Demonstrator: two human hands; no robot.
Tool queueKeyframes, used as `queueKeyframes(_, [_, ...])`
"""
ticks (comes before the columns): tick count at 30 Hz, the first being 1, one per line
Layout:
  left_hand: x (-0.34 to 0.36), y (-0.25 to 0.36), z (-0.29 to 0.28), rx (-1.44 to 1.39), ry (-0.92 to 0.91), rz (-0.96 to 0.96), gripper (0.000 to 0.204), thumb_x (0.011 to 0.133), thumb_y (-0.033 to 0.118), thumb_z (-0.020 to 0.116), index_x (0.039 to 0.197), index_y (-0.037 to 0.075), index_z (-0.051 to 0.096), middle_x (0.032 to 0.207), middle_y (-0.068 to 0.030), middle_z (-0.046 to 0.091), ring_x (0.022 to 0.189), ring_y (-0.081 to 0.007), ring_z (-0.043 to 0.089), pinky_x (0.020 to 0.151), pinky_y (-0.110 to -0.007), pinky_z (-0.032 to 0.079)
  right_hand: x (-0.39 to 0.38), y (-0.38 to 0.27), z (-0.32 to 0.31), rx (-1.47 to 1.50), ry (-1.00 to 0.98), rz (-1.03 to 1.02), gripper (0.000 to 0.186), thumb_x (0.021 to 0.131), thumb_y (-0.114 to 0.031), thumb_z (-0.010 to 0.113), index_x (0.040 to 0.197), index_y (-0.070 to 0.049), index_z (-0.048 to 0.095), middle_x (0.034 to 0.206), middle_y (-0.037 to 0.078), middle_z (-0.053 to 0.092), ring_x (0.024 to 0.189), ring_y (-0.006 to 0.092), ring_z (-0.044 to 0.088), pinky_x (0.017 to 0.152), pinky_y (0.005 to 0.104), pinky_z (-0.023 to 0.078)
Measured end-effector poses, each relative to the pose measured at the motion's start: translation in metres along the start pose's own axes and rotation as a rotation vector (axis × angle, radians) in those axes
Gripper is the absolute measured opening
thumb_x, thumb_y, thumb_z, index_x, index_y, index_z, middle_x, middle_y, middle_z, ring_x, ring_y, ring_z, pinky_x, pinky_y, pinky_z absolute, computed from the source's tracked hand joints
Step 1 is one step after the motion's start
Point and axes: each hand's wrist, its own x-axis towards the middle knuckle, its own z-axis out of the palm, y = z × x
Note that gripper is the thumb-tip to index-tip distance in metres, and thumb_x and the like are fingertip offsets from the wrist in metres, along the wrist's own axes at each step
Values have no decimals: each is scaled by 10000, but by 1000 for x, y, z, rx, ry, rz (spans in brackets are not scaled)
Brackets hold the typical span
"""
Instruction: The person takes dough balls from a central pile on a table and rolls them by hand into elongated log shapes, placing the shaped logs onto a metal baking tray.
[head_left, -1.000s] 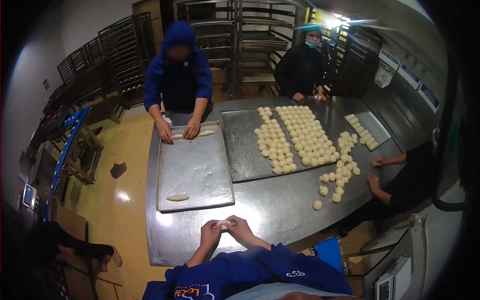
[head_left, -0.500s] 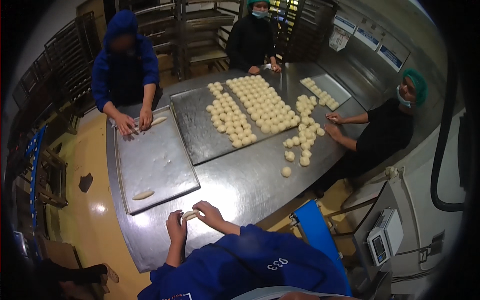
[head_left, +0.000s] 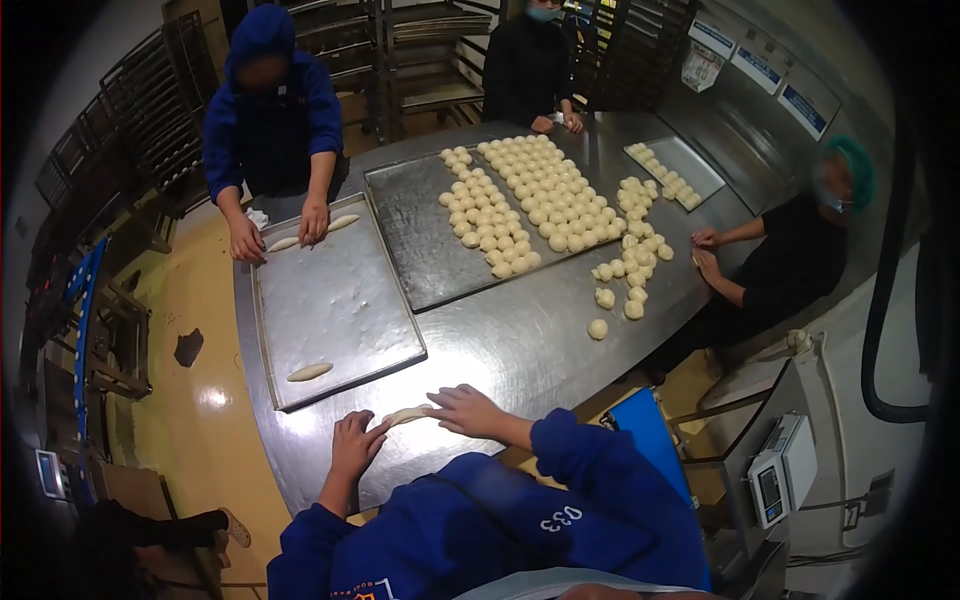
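Note:
A short strip of pale dough stretches between my hands, low over the steel table near its front edge. My left hand pinches its left end between thumb and fingertips. At the other end, my right hand has its thumb and forefinger on the dough, with its other fingers stretched out. Beyond my left hand, a shaped dough piece lies in the near corner of a metal tray.
Across the table, a person in blue handles dough pieces at the tray's far end. A dark tray bears many dough balls; others lie loose rightward. Two people in black stand at back and right. A scale stands at right.
The dough strip between my hands has become longer, and my right hand has moved rightward, away from my left. The person in blue has set a piece down at the tray's far end.

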Motion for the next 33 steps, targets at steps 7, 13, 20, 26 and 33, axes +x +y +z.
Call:
queueKeyframes(7, [-8,-16,-5,-108,-150,-65,394,848,300,709,1242,322,720,1381,-138,517,1373,-394,353,1119,-515,284,-17,5,-8,156,-85,294,393,949,-393,590,1338,-362,630,1559,147,389,1441,418,320,1171,536,274])
queueKeyframes(13, [-8,1,1,-271,-9,-303,275,840,285,718,1104,318,789,1394,-117,519,1384,-393,357,1148,-511,264,-14,-8,-1,204,67,419,338,896,-302,657,1231,-337,696,1464,149,473,1394,403,380,1161,544,285])
queueKeyframes(20, [-7,4,1,-282,23,-335,259,832,270,730,1078,314,798,1404,-111,531,1388,-384,366,1159,-497,262,-15,-11,4,169,96,423,323,895,-283,655,1214,-317,696,1423,145,510,1372,373,422,1151,550,305])
queueKeyframes(26, [-10,2,6,-319,46,-394,234,826,274,741,1049,296,808,1422,-116,525,1399,-379,361,1159,-495,253,-16,-12,5,148,102,409,332,892,-276,654,1219,-320,689,1404,141,524,1363,364,436,1148,552,308])
queueKeyframes(33, [-10,7,12,-310,70,-412,231,812,285,755,1036,291,811,1412,-100,537,1396,-376,373,1156,-490,255,-17,-11,7,133,108,396,336,892,-267,654,1222,-321,691,1367,131,544,1347,327,454,1134,552,314])
